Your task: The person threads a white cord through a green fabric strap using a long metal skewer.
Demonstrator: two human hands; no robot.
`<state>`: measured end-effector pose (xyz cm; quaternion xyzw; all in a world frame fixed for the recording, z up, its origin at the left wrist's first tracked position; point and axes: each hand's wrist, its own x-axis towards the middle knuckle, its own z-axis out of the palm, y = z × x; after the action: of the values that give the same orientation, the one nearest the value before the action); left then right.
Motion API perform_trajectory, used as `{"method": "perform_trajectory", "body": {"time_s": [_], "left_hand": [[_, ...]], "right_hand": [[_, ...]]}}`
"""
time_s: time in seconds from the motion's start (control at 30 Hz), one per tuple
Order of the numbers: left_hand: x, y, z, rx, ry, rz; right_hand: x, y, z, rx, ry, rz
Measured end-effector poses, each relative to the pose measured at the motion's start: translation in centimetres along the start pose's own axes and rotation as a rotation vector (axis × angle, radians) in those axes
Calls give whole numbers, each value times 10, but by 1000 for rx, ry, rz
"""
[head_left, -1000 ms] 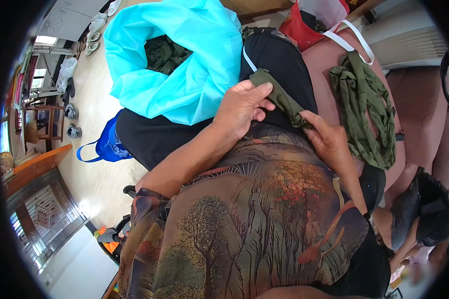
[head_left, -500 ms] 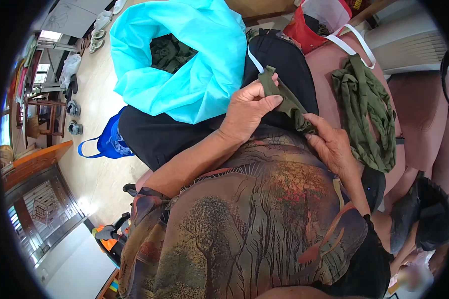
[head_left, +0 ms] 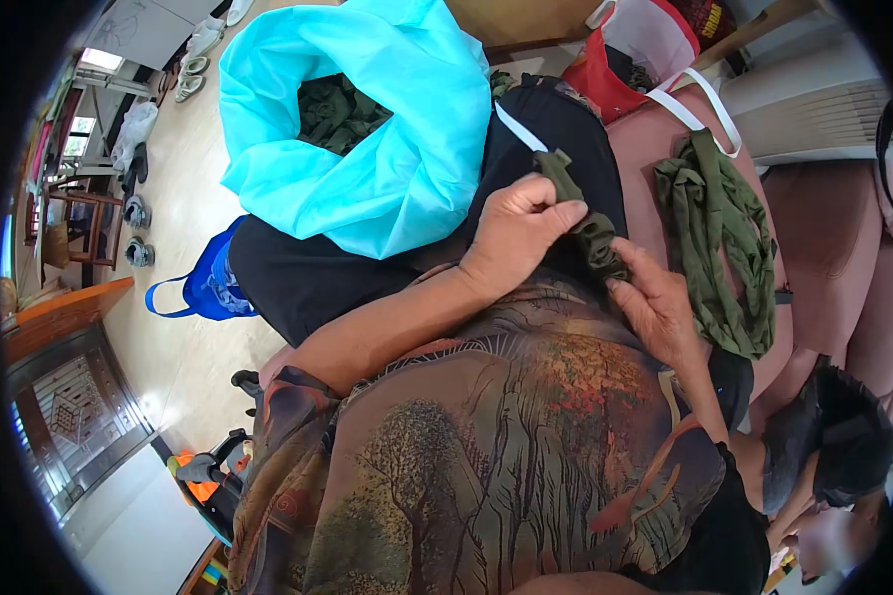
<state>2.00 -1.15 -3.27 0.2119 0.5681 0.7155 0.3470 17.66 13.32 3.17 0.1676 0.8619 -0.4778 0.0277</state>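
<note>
Over my lap, my left hand [head_left: 521,233] pinches a narrow dark green fabric tube [head_left: 595,240] between thumb and fingers. A flat white elastic band [head_left: 518,127] leads out of the tube's upper end. The tube is bunched into folds between my two hands. At its lower end, my right hand [head_left: 657,305] grips the gathered cloth with thumb and forefinger. To the right of it, a bundle of green fabric tubes [head_left: 734,258] lies on the pink seat, with a white elastic loop [head_left: 729,119] at its top.
A turquoise cloth bag [head_left: 417,149] rests by my knees, with green fabric pieces [head_left: 342,111] inside. A blue bag [head_left: 213,283] is left of my leg, a red bag [head_left: 605,74] at upper right. Shoes [head_left: 139,228] line the floor. Another person [head_left: 814,476] is at lower right.
My left hand has shifted right and slightly down, closer to my right hand. The fabric between them is more tightly bunched, and more white elastic shows above the tube.
</note>
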Motion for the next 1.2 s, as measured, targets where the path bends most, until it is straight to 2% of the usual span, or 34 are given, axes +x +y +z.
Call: {"method": "perform_trajectory", "body": {"time_s": [0.03, 0.13, 0.23, 0.43, 0.57, 0.67, 0.83, 1.07, 1.2], "left_hand": [[0, 5, -2, -149, -36, -149], [4, 12, -7, -439, 10, -404], [6, 21, -12, -368, 93, -495], [7, 8, -14, -417, 95, -331], [3, -5, -15, -489, 21, -237], [1, 0, -13, -453, 1, -243], [-3, -1, -5, -247, -5, -167], [5, -8, 7, 29, -13, 144], [14, 10, 20, 90, 30, 202]], "right_hand": [[-1, -2, -4, -30, -13, 46], [1, 9, 0, 15, 93, -130], [-4, 6, -1, -50, 10, -27], [-5, 11, -3, -108, -32, 1], [-6, 15, 1, -72, 45, -80], [-9, 16, 0, -76, 43, -69], [-13, 14, -5, -102, 6, 24], [-14, 12, -1, -126, 85, -89], [-7, 8, 4, -49, 156, -134]]}}
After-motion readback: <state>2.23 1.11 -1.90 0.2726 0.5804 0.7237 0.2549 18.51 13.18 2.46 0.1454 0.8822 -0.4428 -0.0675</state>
